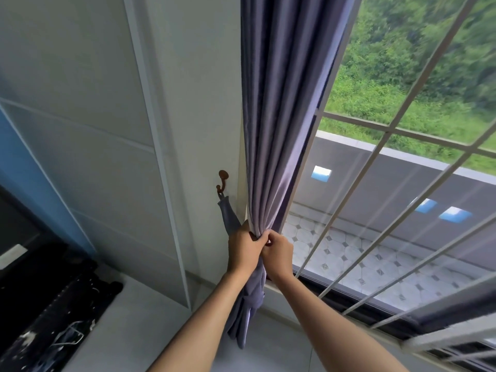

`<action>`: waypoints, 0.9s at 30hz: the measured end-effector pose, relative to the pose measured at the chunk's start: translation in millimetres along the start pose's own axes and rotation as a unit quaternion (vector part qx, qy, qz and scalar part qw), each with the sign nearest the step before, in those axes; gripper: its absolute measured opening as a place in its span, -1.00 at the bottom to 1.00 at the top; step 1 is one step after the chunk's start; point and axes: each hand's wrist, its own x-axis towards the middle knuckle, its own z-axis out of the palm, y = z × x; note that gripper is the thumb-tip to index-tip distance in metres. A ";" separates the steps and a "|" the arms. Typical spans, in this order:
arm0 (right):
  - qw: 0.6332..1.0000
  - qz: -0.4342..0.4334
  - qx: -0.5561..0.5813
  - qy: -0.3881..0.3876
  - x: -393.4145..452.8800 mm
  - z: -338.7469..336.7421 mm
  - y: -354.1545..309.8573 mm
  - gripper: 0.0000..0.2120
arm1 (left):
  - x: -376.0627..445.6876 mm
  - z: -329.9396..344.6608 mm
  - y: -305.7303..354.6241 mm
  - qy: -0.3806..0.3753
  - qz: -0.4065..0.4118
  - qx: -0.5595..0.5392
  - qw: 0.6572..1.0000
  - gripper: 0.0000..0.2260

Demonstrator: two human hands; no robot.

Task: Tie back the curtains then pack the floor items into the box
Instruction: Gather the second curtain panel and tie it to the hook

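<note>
- Hook on the wall, with the tieback hanging from it.
- Left hand clenched around the gathered curtain, beside the window.
- Right hand touches the left, fingers curled at the bunch; what it pinches is unclear.

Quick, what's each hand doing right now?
Left hand: grips the gathered purple fabric curtain.
Right hand: fingers curled at the same gathered spot, pinching the curtain.
</note>
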 end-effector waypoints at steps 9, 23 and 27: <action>0.970 0.005 -0.175 -0.167 22.8 -19.8 -8.5 -0.74 | 14.2 -10.5 0.1 -0.041 -0.036 0.031 0.998 -0.76; 0.843 -0.111 -0.471 -0.235 38.9 -56.3 -22.4 -0.73 | 18.3 -25.9 -12.2 -0.085 -0.031 -0.005 0.996 -0.77; 0.829 -0.148 -0.505 -0.192 40.1 -63.0 -38.1 -0.78 | 19.1 -28.8 -14.9 -0.084 -0.032 0.004 0.996 -0.75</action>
